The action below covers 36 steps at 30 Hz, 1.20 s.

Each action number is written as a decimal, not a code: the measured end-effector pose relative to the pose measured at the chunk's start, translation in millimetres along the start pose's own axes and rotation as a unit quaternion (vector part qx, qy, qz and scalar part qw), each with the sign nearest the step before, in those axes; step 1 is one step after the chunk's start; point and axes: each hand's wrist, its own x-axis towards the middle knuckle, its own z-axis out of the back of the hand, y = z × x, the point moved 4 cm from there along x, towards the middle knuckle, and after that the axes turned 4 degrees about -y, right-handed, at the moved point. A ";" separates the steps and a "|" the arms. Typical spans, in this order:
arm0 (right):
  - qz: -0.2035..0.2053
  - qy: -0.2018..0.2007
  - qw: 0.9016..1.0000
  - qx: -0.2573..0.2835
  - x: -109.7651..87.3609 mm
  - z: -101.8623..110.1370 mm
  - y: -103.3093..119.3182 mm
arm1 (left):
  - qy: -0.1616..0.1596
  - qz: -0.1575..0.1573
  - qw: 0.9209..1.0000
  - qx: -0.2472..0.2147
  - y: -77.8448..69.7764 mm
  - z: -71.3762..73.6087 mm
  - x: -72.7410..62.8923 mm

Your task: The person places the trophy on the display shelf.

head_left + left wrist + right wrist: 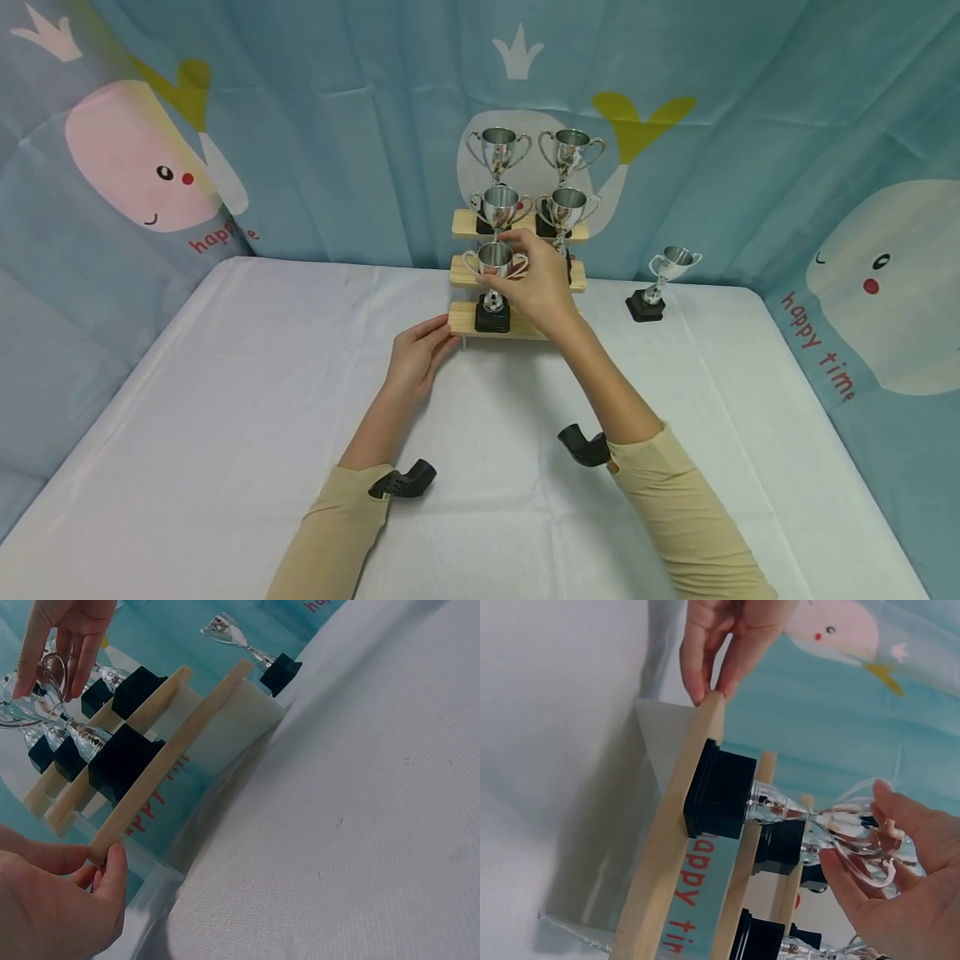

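Note:
A three-tier wooden display stand (525, 331) holds silver trophy cups on black bases. My left hand (416, 354) pinches the left end of its lowest board (169, 761) between thumb and fingers. On that board, toward the left, stands a trophy (492, 315) upright. My right hand (542, 283) holds this trophy by its cup, thumb on the near side and fingers behind, as the right wrist view shows. The trophy's black base (724, 791) sits flat against the board. Behind it are two trophies (567, 208) on the middle tier and two (498, 150) on the top one.
Another silver trophy (647, 305) stands alone on the white-covered table (225, 433), right of the stand. A blue printed curtain (337, 167) hangs close behind the stand and along both sides. A black wrist device (405, 481) juts from each sleeve.

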 end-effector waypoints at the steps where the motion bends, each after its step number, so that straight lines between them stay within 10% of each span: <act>1: -0.001 0.001 1.000 0.001 -0.4 0.7 -0.3 | 0.001 -0.001 1.000 0.001 0.1 -0.1 0.1; 36: -0.027 -0.019 0.999 -0.014 -18.5 59.8 -22.2 | -0.005 0.021 1.000 -0.018 0.0 -0.9 -0.4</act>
